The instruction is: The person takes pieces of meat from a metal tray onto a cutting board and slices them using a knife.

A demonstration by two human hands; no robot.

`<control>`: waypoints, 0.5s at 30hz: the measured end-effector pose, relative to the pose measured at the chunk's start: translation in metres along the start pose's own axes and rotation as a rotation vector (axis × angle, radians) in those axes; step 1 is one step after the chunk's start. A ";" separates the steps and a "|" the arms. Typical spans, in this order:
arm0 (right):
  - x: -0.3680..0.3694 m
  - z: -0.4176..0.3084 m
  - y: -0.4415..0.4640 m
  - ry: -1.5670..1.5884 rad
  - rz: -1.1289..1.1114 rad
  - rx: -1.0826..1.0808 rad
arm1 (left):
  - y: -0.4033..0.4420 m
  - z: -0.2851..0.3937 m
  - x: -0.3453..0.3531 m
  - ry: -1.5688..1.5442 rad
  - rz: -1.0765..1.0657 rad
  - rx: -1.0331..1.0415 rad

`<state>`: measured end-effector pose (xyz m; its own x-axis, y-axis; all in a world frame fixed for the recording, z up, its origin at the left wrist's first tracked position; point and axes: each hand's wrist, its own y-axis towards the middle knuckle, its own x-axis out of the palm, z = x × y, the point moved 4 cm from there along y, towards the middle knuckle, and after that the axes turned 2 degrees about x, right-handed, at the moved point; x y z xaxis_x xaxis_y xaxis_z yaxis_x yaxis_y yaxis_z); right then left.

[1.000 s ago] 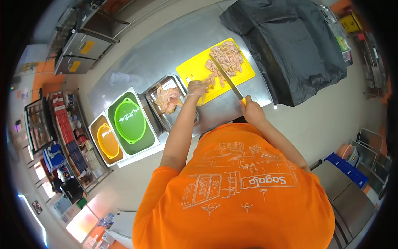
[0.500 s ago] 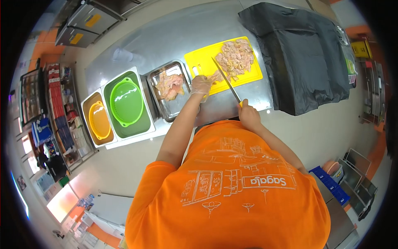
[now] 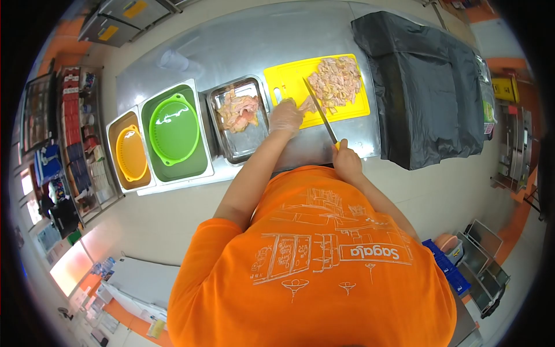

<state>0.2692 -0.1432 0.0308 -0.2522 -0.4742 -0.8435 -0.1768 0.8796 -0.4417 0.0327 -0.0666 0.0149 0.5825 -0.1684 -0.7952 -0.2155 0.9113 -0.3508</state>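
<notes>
My left hand (image 3: pixel 286 117), in a clear glove, is closed on a strip of raw meat (image 3: pixel 307 106) at the near left part of the yellow cutting board (image 3: pixel 289 75). The handle of a long knife (image 3: pixel 324 118) is gripped in my right hand (image 3: pixel 347 162), just off the board's near edge. Its blade lies across the board, between the strip and a heap of cut meat pieces (image 3: pixel 335 81). Left of the board, larger raw pieces (image 3: pixel 237 110) rest in a steel tray (image 3: pixel 245 147).
A green basket (image 3: pixel 173 130) and an orange basket (image 3: pixel 131 153) sit in deep pans at the left of the steel table (image 3: pixel 243 37). Black plastic sheeting (image 3: pixel 428 92) covers something at the right. A clear cup (image 3: pixel 173 60) stands near the far left edge.
The view has turned and shifted, so the table appears more level. My left hand stays on the meat, and my right hand still holds the knife.
</notes>
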 end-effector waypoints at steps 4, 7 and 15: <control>-0.017 0.011 -0.015 0.007 0.012 0.005 | 0.015 0.010 -0.001 -0.059 0.002 0.107; -0.023 0.025 -0.031 -0.032 -0.042 0.029 | 0.038 0.009 0.013 0.076 -0.144 0.082; -0.010 0.056 -0.057 -0.084 -0.065 0.073 | 0.077 -0.028 0.034 0.278 -0.129 0.447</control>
<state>0.3356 -0.1867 0.0474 -0.1613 -0.5283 -0.8336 -0.1201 0.8489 -0.5148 0.0145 -0.0130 -0.0528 0.3403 -0.3269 -0.8817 0.2335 0.9376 -0.2576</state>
